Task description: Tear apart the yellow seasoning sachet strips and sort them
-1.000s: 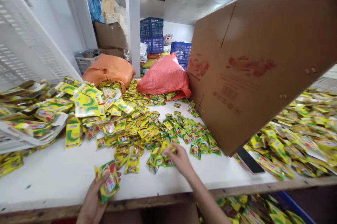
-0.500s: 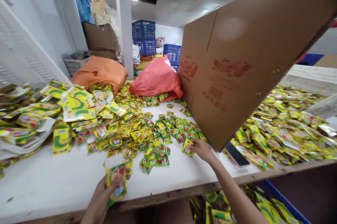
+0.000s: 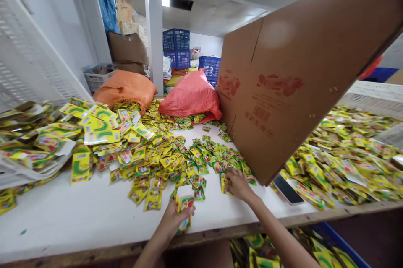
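My left hand (image 3: pixel 173 219) is closed round a small yellow-green box (image 3: pixel 184 203) with its white flap up, just above the table's front part. To the right, my right hand (image 3: pixel 238 185) has its fingers bent over a yellow sachet (image 3: pixel 226 184) at the near edge of the green sachets (image 3: pixel 217 154). Its fingertips are partly hidden. Yellow sachets (image 3: pixel 153 199) lie left of the boxed one, and flat yellow boxes (image 3: pixel 102 136) are heaped further left.
A large cardboard carton (image 3: pixel 267 92) leans at the right, with a phone (image 3: pixel 288 189) by its lower corner. Red (image 3: pixel 192 96) and orange (image 3: pixel 127 87) sacks lie at the back. More packets (image 3: pixel 343 154) are piled right; a blue crate (image 3: pixel 341 245) stands below the table edge.
My left hand has moved right with the box, toward my right hand. Yellow sachets now show on the table where the box was. My right hand has shifted slightly, its fingers now over the sachet.
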Available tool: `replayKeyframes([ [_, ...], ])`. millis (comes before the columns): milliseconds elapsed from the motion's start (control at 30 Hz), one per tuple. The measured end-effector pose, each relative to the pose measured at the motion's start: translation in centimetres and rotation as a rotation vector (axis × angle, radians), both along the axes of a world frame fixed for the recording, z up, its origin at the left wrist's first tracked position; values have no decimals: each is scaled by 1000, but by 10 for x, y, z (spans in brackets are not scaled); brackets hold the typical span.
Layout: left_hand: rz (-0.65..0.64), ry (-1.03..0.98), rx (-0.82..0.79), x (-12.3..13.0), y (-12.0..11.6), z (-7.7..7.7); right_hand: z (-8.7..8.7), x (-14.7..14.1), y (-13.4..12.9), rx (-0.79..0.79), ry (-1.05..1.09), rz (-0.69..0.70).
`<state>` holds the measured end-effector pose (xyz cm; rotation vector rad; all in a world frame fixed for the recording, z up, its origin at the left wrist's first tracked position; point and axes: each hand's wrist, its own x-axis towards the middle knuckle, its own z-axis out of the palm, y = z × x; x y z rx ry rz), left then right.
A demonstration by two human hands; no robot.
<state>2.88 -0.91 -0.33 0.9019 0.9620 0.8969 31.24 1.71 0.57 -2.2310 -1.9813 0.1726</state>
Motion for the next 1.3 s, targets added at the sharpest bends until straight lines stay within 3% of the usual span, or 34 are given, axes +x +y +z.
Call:
replayKeyframes([
  [133, -34, -20, 21, 0, -2, -2, 1, -1, 7, 1, 2, 43],
  [267, -94, -50, 54, -3, -4, 5, 0, -7, 4, 52, 15, 10],
  [400, -156, -58, 89, -4, -5, 11, -8, -17, -18, 118, 30, -8],
  [500, -152, -69, 73, -3, -5, 10, -10, -30, -41, 131, 209, 33],
  [600, -141, -91, 40, 2, -4, 8, 4, -59, -59, 191, 526, 82],
  [667, -145, -98, 6, 5, -4, 8, 18, -88, -61, 320, 714, 84],
  [767, -162, -94, 7, 9, -3, 9, 33, -134, -53, 508, 906, 30],
  [833, -173, -99, 42, 10, -2, 9, 33, -156, -45, 540, 959, 21],
  [933, -168, -131, 87, 9, -1, 6, 26, -164, -36, 488, 887, 88],
  [1033, -171, -125, 77, 8, 0, 1, 27, -154, -34, 428, 679, 251],
  [1167, -208, -96, 90, 10, 1, 0, 50, -144, -38, 266, 465, 453],
  [1300, -218, -82, 142, 9, 1, 6, 67, -147, -38, 148, 461, 510],
])
